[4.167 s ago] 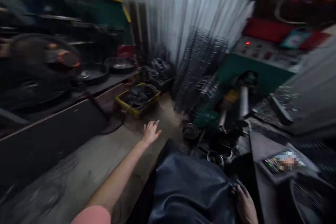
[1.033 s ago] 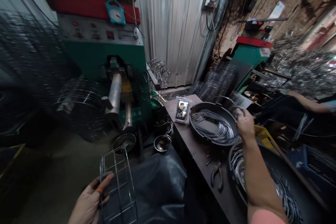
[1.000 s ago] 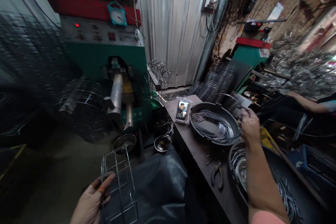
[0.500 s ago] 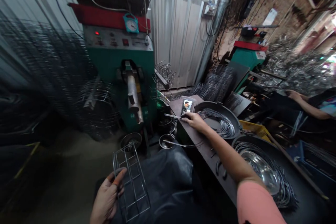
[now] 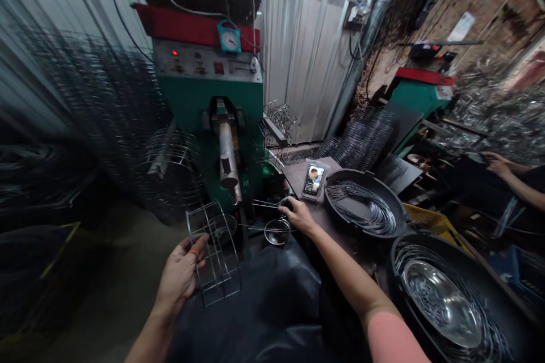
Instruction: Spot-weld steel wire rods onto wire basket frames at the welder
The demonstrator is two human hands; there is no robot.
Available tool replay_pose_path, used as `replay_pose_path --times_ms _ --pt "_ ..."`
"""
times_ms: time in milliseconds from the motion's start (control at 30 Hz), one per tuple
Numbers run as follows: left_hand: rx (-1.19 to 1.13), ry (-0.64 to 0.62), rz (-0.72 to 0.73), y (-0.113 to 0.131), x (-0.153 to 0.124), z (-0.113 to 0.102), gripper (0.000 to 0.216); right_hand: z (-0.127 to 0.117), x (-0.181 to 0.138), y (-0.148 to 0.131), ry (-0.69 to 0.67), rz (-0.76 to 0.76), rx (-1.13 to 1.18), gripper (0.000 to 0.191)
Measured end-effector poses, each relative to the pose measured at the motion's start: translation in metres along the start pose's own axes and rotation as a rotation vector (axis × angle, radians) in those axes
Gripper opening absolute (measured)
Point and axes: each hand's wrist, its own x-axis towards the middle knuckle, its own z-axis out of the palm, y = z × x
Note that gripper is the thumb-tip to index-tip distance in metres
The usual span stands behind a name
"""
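A small wire rack [image 5: 218, 264] with a grid of thin metal bars is pinched along its left side by my left hand [image 5: 181, 269]. It hangs tilted above the dark apron [image 5: 272, 300] on my lap. My right hand [image 5: 296, 214] is closed on thin metal wires [image 5: 264, 204], whose ends point left toward the rack, below the machine's cylindrical arm [image 5: 229, 159]. Beneath those wires is a small shiny bowl [image 5: 277, 232]. How many wires I grip is hard to tell.
Ahead stands a green machine [image 5: 183, 91] with a red top. On the right-hand table, a phone [image 5: 314, 180] lies beside a black pan [image 5: 402, 204] of bent wires. A steel bowl [image 5: 464, 323] sits in another pan nearer me. A co-worker's arm [image 5: 522, 184] shows far right.
My right hand has come off the table edge, moving left and down toward the rack with the wires. My left hand has raised the rack closer to the machine. The view has shifted slightly.
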Motion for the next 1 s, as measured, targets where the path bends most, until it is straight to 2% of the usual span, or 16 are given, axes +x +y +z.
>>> replay_pose_path --times_ms 200,300,500,600,667,767,1000 --pt "-0.026 0.0 -0.049 -0.007 0.021 0.012 0.046 0.016 0.01 0.011 0.007 0.031 0.077 0.019" --pt "-0.039 -0.012 -0.054 -0.006 0.028 0.017 0.045 0.023 0.015 0.014 -0.031 0.003 0.191 0.019" --pt "-0.049 -0.008 -0.06 -0.001 0.037 0.022 0.043 0.026 0.019 0.006 -0.262 0.014 0.433 0.018" --pt "-0.053 0.0 -0.072 0.0 0.041 0.022 0.042 0.029 0.019 0.003 -0.38 0.074 0.471 0.019" --pt "-0.057 0.005 -0.075 -0.001 0.043 0.021 0.041 0.031 0.02 0.003 -0.411 0.108 0.463 0.019" --pt "-0.062 -0.004 -0.064 -0.002 0.046 0.02 0.041 0.033 0.021 0.004 -0.395 0.126 0.424 0.019" --pt "-0.006 0.012 -0.073 -0.004 0.045 0.02 0.043 0.032 0.023 0.005 -0.219 0.084 0.36 0.02"
